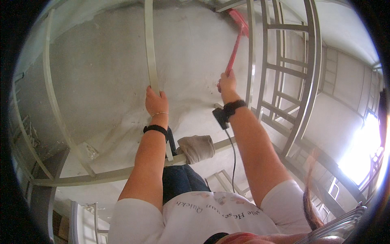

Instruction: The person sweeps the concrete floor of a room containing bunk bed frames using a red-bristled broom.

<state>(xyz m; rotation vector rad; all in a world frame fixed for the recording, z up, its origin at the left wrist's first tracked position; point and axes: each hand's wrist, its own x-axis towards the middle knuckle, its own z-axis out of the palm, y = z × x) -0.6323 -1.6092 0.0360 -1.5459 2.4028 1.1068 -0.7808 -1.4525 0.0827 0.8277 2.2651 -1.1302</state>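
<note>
My left hand (157,102) grips a pale painted metal bar (150,45) that runs away from me. In my right hand (227,84) is the handle of a pink brush (239,23); its head lies at the far right of the grey, stained surface (189,55), close to a frame bar, and its bristles cannot be made out. A grey-brown folded cloth (197,148) hangs over the near rail (118,174), between my forearms. A small black box (220,118) with a cable is at my right wristband.
A metal ladder frame (286,70) with several rungs stands to the right, with more bed-like frames behind it. Curved-looking bars (50,76) rise on the left. A bright window (361,149) is at the far right. A dark panel (45,189) stands at the lower left.
</note>
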